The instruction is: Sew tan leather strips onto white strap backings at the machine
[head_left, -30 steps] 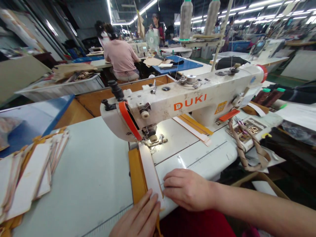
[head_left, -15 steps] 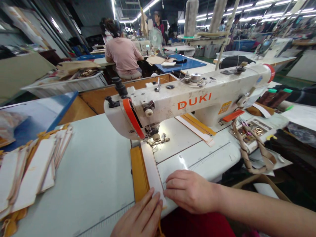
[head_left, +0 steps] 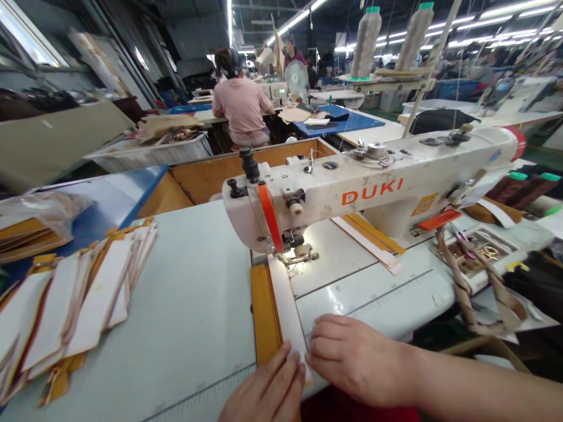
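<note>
A long strip (head_left: 288, 305) with a white face and a mustard-yellow flap (head_left: 265, 316) along its left side lies on the sewing machine's bed. Its far end sits under the presser foot (head_left: 301, 253) of the white DUKI sewing machine (head_left: 369, 193). My left hand (head_left: 268, 387) rests on the near end of the strip, fingers stretched out flat. At the strip's right edge, my right hand (head_left: 347, 357) is closed, its curled fingers gripping that edge; the fingertips are partly hidden.
Stacked white-and-mustard pieces (head_left: 88, 293) lie on the left of the table. Another strip (head_left: 367, 240) lies behind the needle, under the machine arm. A tray of small metal parts (head_left: 484, 252) stands at right. A person in pink (head_left: 241, 108) sits further back.
The camera has turned left, so the whole scene appears further right in view. Both hands stay at the near end of the strip, with little movement against it.
</note>
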Demonstrator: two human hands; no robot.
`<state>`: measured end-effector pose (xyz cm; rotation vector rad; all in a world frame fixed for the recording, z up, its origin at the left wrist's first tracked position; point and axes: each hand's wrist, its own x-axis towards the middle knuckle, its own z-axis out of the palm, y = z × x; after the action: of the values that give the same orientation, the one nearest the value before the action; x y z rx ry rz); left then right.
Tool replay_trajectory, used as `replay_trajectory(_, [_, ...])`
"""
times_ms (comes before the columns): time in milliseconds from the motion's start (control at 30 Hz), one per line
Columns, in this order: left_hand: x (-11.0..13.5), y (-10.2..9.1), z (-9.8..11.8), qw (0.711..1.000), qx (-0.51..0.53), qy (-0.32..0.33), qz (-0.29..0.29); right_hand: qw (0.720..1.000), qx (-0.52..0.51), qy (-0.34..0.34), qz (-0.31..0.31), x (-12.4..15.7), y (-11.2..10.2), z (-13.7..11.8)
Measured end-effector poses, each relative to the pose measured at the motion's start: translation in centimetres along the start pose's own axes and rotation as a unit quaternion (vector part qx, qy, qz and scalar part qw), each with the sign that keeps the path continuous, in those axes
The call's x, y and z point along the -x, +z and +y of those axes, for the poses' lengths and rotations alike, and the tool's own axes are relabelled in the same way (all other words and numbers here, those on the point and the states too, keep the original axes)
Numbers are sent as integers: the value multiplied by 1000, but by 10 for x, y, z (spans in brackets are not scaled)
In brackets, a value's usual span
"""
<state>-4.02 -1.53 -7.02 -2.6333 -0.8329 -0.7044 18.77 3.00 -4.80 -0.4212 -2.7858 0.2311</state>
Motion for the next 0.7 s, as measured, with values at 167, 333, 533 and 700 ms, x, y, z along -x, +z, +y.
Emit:
replay_trajectory(167, [-9,-1,1,999,-18,3,28,1000,6,-3,1,-1,0,2])
replay_trajectory(333, [-6,1,1,1000,-18,6,25,1000,5,-6,1,-3,-1,3])
replay_trajectory(533, [-5,-1,-10,1000,6,10,3,1000,19,0,6,-11,-4,12])
replay_trajectory(700, [-18,0,-22,1000,26,-4,-9,999,40,5,16,-20,-3,28])
